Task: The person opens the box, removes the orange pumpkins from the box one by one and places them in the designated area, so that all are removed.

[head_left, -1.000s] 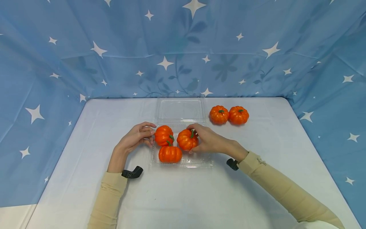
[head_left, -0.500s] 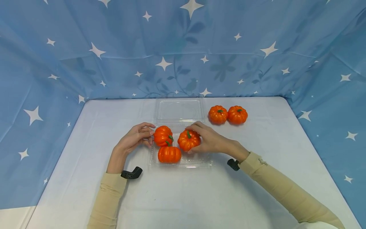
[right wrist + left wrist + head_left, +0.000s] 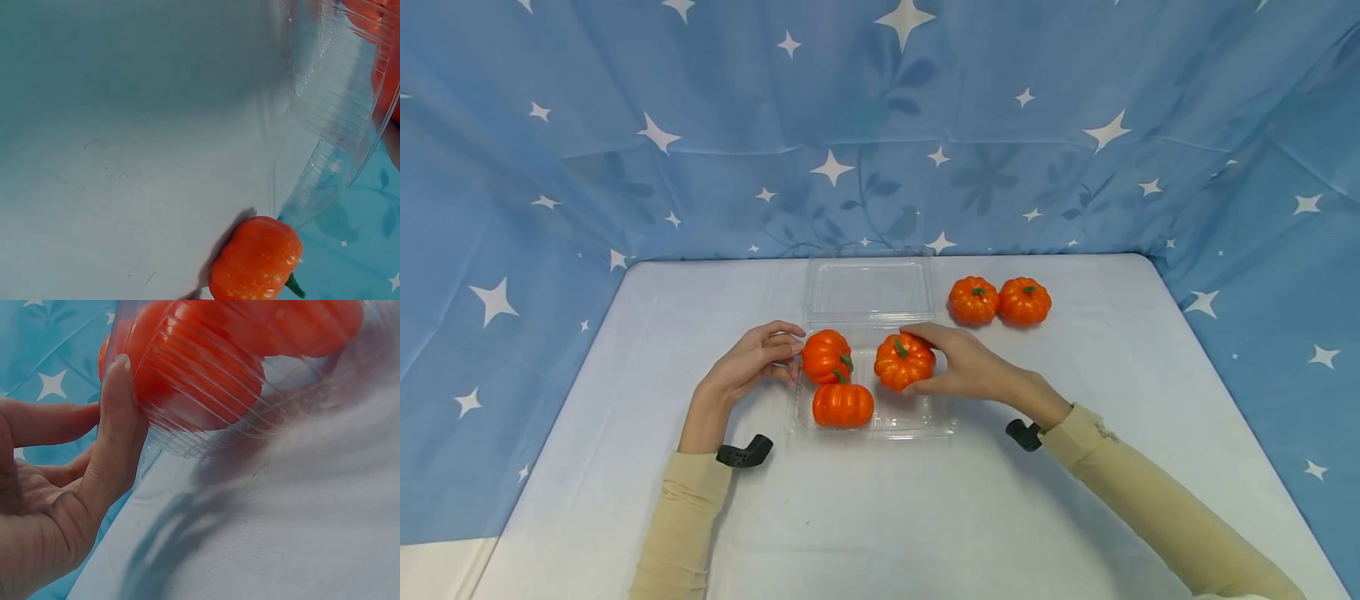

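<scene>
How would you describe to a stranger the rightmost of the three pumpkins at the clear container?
On the white table, find the open clear plastic container. At its near half are three orange pumpkins; the rightmost pumpkin shows its green stem from above. Only this one is gripped by the right hand, while the other two pumpkins sit together on the left.
</scene>
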{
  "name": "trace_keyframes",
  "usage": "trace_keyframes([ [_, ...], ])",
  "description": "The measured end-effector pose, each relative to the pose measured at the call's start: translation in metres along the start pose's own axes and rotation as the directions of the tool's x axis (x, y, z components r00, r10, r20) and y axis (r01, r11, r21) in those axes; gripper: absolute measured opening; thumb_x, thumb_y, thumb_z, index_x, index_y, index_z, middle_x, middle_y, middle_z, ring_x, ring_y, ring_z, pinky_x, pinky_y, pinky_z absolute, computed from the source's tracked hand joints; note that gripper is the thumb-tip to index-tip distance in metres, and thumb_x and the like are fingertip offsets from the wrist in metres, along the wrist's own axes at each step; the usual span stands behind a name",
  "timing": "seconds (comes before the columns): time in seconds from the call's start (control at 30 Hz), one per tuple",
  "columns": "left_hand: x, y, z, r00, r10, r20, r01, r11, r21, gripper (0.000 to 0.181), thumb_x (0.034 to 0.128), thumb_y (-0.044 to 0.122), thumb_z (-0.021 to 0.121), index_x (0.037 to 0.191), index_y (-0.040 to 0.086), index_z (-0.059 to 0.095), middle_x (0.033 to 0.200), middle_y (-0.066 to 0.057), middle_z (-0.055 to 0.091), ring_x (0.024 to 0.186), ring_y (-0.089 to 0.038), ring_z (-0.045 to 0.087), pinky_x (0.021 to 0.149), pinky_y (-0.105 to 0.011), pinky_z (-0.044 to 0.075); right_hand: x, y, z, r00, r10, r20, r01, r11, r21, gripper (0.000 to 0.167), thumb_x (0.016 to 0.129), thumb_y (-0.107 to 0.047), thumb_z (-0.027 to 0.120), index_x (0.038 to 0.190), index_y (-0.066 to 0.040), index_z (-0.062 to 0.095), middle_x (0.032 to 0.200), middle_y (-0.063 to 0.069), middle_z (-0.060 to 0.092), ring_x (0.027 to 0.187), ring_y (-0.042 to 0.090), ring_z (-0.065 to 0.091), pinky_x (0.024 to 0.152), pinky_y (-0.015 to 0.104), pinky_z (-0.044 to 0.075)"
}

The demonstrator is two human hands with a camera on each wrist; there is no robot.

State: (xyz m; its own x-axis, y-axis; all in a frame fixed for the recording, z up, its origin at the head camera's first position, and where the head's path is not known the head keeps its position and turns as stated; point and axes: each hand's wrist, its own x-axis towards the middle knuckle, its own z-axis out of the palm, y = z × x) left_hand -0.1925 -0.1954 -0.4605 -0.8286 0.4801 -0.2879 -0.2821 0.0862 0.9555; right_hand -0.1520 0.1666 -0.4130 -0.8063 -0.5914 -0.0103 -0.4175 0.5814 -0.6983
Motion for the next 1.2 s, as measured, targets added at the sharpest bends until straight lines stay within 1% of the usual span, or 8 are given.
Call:
trace_keyframes([
  [0.17,-0.001,0.000,0.000,1.000,-0.013,-0.004,0.013,1.000,0.003,0.043,0.1041,0.011,0.058,0.140,-0.008,0.042,0.081,-0.010,0.065,0.064,-0.019,0.066,0.062,-0.031,0.062,-0.008,0.002,-0.004,0.999,-0.001,-0.051,0.001,1.000,0.012,0.080,0.082,-0.027,0.088,0.149,-0.003,0.050,0.147,0.012,0.058,0.131,0.031,0.059,0.109,0.052,0.051],
  [0.3,0.001,0.001,0.000,1.000,-0.023,0.007,0.023,1.000,0.006,0.043,0.1044,0.009,0.057,0.139,-0.010,0.041,0.080,-0.011,0.065,0.065,-0.019,0.066,0.063,-0.032,0.062,-0.013,0.006,-0.009,0.995,-0.019,-0.099,0.019,1.000,-0.001,0.080,0.081,-0.023,0.089,0.148,-0.004,0.050,0.146,0.013,0.059,0.131,0.032,0.059,0.108,0.052,0.051],
  [0.4,0.001,0.002,0.000,1.000,-0.028,0.010,0.028,1.000,0.002,0.042,0.1045,0.008,0.055,0.139,-0.010,0.040,0.079,-0.011,0.065,0.064,-0.019,0.066,0.062,-0.032,0.062,-0.018,0.009,-0.013,0.991,-0.017,-0.131,0.018,1.000,0.010,0.080,0.080,-0.018,0.089,0.148,-0.002,0.050,0.147,0.015,0.057,0.132,0.034,0.059,0.108,0.052,0.051],
  [0.63,0.002,0.001,0.000,1.000,-0.019,0.005,0.019,1.000,0.007,0.041,0.1047,0.007,0.055,0.138,-0.012,0.040,0.078,-0.011,0.066,0.064,-0.018,0.066,0.061,-0.031,0.062,-0.032,0.017,-0.023,0.984,0.027,-0.174,-0.023,0.999,0.024,0.081,0.082,-0.018,0.089,0.149,-0.002,0.047,0.153,0.018,0.050,0.137,0.038,0.054,0.109,0.054,0.048],
  [0.8,0.003,0.000,0.002,1.000,-0.012,0.003,0.012,1.000,0.012,0.041,0.1041,0.006,0.056,0.139,-0.011,0.041,0.078,-0.010,0.066,0.065,-0.018,0.066,0.062,-0.031,0.062,-0.043,0.026,-0.026,0.971,0.041,-0.234,-0.039,0.999,0.016,0.082,0.079,-0.016,0.091,0.148,-0.003,0.048,0.150,0.015,0.053,0.136,0.037,0.055,0.108,0.053,0.049],
  [0.9,0.002,0.001,0.002,1.000,-0.010,-0.006,0.010,1.000,0.014,0.043,0.1040,0.007,0.056,0.140,-0.011,0.041,0.080,-0.009,0.066,0.065,-0.018,0.065,0.063,-0.030,0.062,-0.046,0.031,-0.027,0.963,0.056,-0.264,-0.056,0.998,0.010,0.081,0.078,-0.016,0.091,0.147,-0.003,0.049,0.147,0.016,0.055,0.134,0.037,0.056,0.107,0.054,0.050],
  [1.1,-0.001,0.001,0.000,1.000,-0.012,-0.025,0.013,1.000,0.020,0.043,0.1044,0.008,0.056,0.140,-0.011,0.042,0.083,-0.009,0.066,0.066,-0.018,0.065,0.063,-0.029,0.061,-0.051,0.044,-0.029,0.952,0.115,-0.284,-0.119,0.993,0.003,0.079,0.080,-0.011,0.089,0.146,0.002,0.048,0.145,0.022,0.054,0.134,0.041,0.055,0.106,0.056,0.050],
  [1.2,0.000,0.000,-0.001,1.000,-0.008,-0.026,0.009,1.000,0.024,0.043,0.1046,0.008,0.056,0.140,-0.012,0.042,0.087,-0.011,0.064,0.066,-0.018,0.065,0.064,-0.029,0.062,-0.054,0.052,-0.030,0.947,0.140,-0.290,-0.143,0.990,0.012,0.078,0.081,-0.011,0.088,0.146,0.002,0.047,0.147,0.024,0.053,0.134,0.044,0.055,0.106,0.057,0.049],
])
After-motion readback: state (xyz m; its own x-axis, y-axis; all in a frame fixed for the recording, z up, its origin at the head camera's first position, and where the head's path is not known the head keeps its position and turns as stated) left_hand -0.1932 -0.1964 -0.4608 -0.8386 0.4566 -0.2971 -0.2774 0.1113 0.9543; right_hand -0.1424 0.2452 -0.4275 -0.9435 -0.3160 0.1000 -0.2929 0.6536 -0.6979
